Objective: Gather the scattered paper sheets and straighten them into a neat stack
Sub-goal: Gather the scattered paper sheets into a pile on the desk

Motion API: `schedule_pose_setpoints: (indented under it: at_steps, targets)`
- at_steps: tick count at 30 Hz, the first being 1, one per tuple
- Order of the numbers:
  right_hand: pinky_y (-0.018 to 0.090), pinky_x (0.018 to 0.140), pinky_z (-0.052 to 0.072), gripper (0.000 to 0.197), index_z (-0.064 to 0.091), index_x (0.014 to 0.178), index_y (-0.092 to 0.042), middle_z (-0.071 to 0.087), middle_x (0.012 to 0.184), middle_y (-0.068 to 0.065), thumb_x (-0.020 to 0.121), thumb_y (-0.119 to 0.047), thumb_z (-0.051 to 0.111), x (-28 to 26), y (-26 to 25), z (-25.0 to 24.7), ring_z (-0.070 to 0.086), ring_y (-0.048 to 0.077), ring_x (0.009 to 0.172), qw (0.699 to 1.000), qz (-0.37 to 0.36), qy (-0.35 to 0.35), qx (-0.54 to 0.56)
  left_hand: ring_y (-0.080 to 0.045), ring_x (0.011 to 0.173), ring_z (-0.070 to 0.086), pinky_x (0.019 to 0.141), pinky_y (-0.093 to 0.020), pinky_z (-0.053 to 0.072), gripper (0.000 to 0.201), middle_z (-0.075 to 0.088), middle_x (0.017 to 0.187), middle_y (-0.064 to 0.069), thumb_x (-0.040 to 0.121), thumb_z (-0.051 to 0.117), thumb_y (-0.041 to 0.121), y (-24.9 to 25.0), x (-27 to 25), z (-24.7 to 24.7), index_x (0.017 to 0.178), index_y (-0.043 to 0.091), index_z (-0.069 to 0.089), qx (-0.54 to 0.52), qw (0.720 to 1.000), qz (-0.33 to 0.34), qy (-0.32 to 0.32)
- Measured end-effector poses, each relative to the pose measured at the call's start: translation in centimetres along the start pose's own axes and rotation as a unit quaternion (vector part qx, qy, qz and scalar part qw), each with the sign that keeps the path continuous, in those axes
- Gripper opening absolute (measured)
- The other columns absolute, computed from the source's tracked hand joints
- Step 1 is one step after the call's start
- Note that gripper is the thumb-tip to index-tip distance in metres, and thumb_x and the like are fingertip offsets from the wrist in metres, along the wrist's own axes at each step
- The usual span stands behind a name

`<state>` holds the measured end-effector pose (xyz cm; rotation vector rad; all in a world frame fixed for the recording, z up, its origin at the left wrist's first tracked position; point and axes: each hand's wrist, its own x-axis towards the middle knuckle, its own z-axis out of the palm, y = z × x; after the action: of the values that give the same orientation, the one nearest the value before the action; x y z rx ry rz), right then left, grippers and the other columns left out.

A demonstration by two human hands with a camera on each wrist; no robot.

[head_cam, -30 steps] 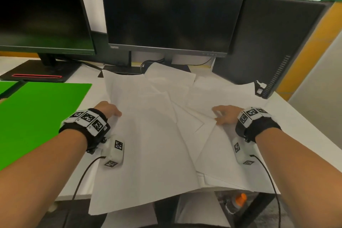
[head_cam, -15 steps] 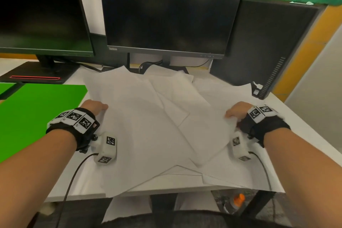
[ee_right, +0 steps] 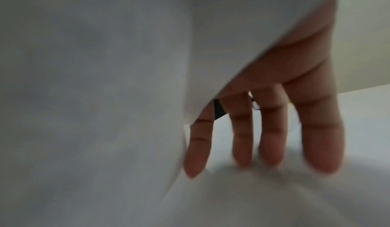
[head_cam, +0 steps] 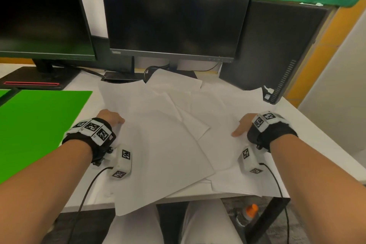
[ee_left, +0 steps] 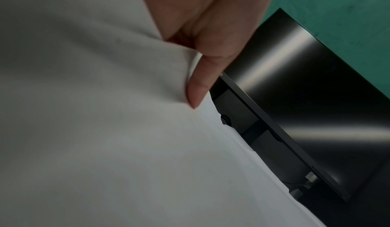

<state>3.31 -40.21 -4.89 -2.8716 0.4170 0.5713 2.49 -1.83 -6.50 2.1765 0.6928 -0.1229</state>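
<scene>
Several white paper sheets [head_cam: 168,134] lie fanned and overlapping on the white desk [head_cam: 313,130]. My left hand [head_cam: 111,117] is at the pile's left edge. In the left wrist view a sheet [ee_left: 105,130] runs between palm and thumb [ee_left: 198,83], so that hand [ee_left: 211,30] holds the edge. At the pile's right edge my right hand [head_cam: 244,123] has its thumb on top of a sheet. The right wrist view shows its straight fingers [ee_right: 272,139] beneath that sheet [ee_right: 84,97], their tips touching the paper below.
Two dark monitors [head_cam: 174,12] [head_cam: 39,10] and a black computer tower [head_cam: 277,49] stand close behind the papers. A green mat [head_cam: 39,125] lies left of them. One sheet overhangs the desk's front edge [head_cam: 134,204]. An orange-capped bottle [head_cam: 250,211] sits below.
Both hands moved from the tops of the sheets to the pile's side edges and took hold. The sheets were lifted half a second ago and now lie lower, overlapping differently.
</scene>
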Motion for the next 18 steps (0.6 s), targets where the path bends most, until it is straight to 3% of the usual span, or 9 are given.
schedule_pose_setpoints:
  at_steps: [2, 7, 10, 13, 15, 18]
  targets:
    - [0.043, 0.103, 0.04, 0.112, 0.059, 0.123, -0.019, 0.059, 0.129, 0.006, 0.023, -0.065, 0.074, 0.7, 1.8, -0.4, 0.053, 0.032, 0.117, 0.999, 0.033, 0.012, 0.016, -0.039, 0.133, 0.042, 0.111, -0.04, 0.035, 0.055, 0.043, 0.144, -0.027, 0.088, 0.061, 0.008, 0.1, 0.1, 0.1, 0.135, -0.012, 0.041, 0.008, 1.0, -0.006, -0.012]
    - [0.039, 0.105, 0.034, 0.074, 0.055, 0.127, -0.015, 0.054, 0.134, 0.008, 0.063, -0.046, 0.079, -1.4, 1.5, 0.3, 0.047, 0.032, 0.123, 0.993, 0.041, 0.045, 0.097, -0.039, 0.134, 0.041, 0.113, -0.042, 0.032, 0.06, 0.042, 0.145, -0.025, 0.087, 0.063, 0.01, 0.6, 0.2, 0.7, 0.139, -0.01, 0.038, -0.001, 0.999, -0.004, -0.033]
    - [0.034, 0.103, 0.033, 0.074, 0.05, 0.13, -0.01, 0.049, 0.139, 0.009, 0.068, -0.037, 0.079, -1.1, 0.4, 0.8, 0.044, 0.03, 0.127, 0.991, 0.041, 0.041, 0.119, -0.04, 0.131, 0.044, 0.112, -0.042, 0.034, 0.059, 0.045, 0.142, -0.026, 0.086, 0.064, 0.009, 0.7, 0.2, 1.0, 0.137, -0.01, 0.04, -0.001, 0.999, -0.002, -0.035]
    - [0.04, 0.106, 0.033, 0.087, 0.035, 0.138, -0.007, 0.039, 0.144, 0.013, 0.068, -0.033, 0.079, -1.1, 0.6, 0.5, 0.038, 0.035, 0.131, 0.983, 0.073, 0.072, 0.15, -0.041, 0.13, 0.044, 0.112, -0.044, 0.034, 0.06, 0.045, 0.141, -0.025, 0.087, 0.063, 0.01, 0.1, 0.5, 0.5, 0.137, -0.01, 0.038, 0.007, 0.999, -0.006, -0.033]
    - [0.041, 0.104, 0.038, 0.074, 0.041, 0.135, -0.005, 0.042, 0.142, 0.017, 0.074, -0.029, 0.075, -1.1, 1.9, -0.3, 0.042, 0.037, 0.129, 0.967, 0.076, 0.103, 0.22, -0.042, 0.128, 0.047, 0.111, -0.046, 0.036, 0.06, 0.049, 0.14, -0.024, 0.084, 0.066, 0.01, -0.5, 1.1, -0.6, 0.135, -0.01, 0.043, -0.001, 0.999, -0.008, -0.033]
    - [0.032, 0.085, 0.041, 0.056, 0.046, 0.133, 0.0, 0.047, 0.139, 0.017, 0.084, -0.018, 0.066, -2.4, 3.6, -1.7, 0.046, 0.034, 0.127, 0.93, 0.08, 0.088, 0.349, -0.042, 0.123, 0.052, 0.108, -0.047, 0.04, 0.057, 0.054, 0.135, -0.025, 0.081, 0.069, 0.009, -1.4, 2.1, -2.2, 0.131, -0.009, 0.048, -0.001, 0.999, -0.022, -0.023]
